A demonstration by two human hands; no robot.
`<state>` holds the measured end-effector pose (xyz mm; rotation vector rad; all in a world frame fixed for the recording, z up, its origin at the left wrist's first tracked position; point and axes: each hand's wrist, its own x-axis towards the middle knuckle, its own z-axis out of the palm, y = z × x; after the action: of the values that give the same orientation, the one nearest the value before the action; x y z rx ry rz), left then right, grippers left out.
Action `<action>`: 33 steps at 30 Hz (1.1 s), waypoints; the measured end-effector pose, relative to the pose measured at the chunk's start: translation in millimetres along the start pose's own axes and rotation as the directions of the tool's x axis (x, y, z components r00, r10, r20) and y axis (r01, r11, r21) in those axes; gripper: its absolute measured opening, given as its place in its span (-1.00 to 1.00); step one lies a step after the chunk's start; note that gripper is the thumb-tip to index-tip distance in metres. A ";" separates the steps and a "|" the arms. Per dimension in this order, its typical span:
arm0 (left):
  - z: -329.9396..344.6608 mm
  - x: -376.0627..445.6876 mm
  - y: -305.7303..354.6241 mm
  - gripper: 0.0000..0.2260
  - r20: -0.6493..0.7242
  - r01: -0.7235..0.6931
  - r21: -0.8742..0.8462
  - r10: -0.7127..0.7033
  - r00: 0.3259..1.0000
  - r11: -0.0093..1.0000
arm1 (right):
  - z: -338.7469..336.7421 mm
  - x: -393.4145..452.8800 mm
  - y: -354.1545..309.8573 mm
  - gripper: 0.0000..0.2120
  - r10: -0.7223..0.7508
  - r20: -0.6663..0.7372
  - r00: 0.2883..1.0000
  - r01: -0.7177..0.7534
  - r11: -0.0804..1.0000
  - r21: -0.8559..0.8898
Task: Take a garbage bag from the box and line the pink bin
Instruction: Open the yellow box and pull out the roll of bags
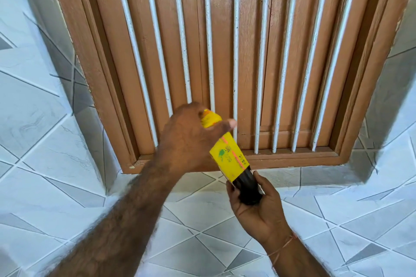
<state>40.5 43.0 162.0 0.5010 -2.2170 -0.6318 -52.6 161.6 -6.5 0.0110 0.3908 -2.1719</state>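
A yellow garbage-bag box (227, 157) is held up in front of a barred window. My left hand (191, 139) wraps its upper end, thumb across the box. A black roll of garbage bags (247, 189) sticks out of the box's lower end, and my right hand (258, 207) grips that roll from below. The pink bin is not in view.
A brown wooden shuttered window (247, 56) with white vertical bars (236, 51) fills the wall ahead. A tiled sill (315, 177) runs under it. White and grey tiles (45, 119) cover the walls on both sides and below.
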 end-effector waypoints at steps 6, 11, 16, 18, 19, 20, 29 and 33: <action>10.7 0.5 -107.2 -0.49 -0.014 0.415 -0.389 -0.456 0.890 0.822 | -23.5 -15.2 -39.2 -0.52 -0.198 -0.261 0.945 0.158 0.973 -0.168; 57.5 -26.6 -166.9 -0.65 0.112 0.616 -0.535 -0.675 0.729 0.578 | -29.0 -32.6 -64.3 -0.84 -0.334 -0.322 0.886 0.250 0.928 -0.276; 86.2 -33.3 -175.1 -0.41 0.095 0.623 -0.472 -0.667 0.739 0.624 | -29.5 -40.6 -65.6 -0.79 -0.328 -0.305 0.894 0.213 0.910 -0.355; 90.2 -30.5 -180.1 -0.26 0.076 0.619 -0.425 -0.656 0.751 0.660 | -29.6 -43.5 -64.2 -0.79 -0.333 -0.302 0.893 0.204 0.899 -0.388; 89.5 -28.3 -181.5 -0.26 0.066 0.624 -0.386 -0.654 0.753 0.679 | -29.1 -45.1 -63.3 -0.80 -0.336 -0.294 0.895 0.203 0.893 -0.402; 89.0 -25.7 -182.4 -0.34 0.045 0.637 -0.322 -0.661 0.749 0.700 | -28.8 -46.4 -62.3 -0.82 -0.341 -0.291 0.894 0.202 0.886 -0.418; 80.6 -27.8 -164.0 -0.65 -0.143 0.486 0.049 -0.475 0.868 0.873 | -20.3 -51.1 -51.5 -0.87 -0.386 -0.172 0.906 0.218 0.776 -0.591; 84.9 -52.4 -111.4 -0.49 0.378 0.432 -0.348 -0.297 0.877 0.832 | -11.1 -45.8 -44.5 -0.69 -0.338 -0.028 0.941 0.203 0.626 -0.753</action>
<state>26.0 5.4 17.9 0.6424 -2.1818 -1.4549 -62.2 225.1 2.0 -0.3500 1.4524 -2.1446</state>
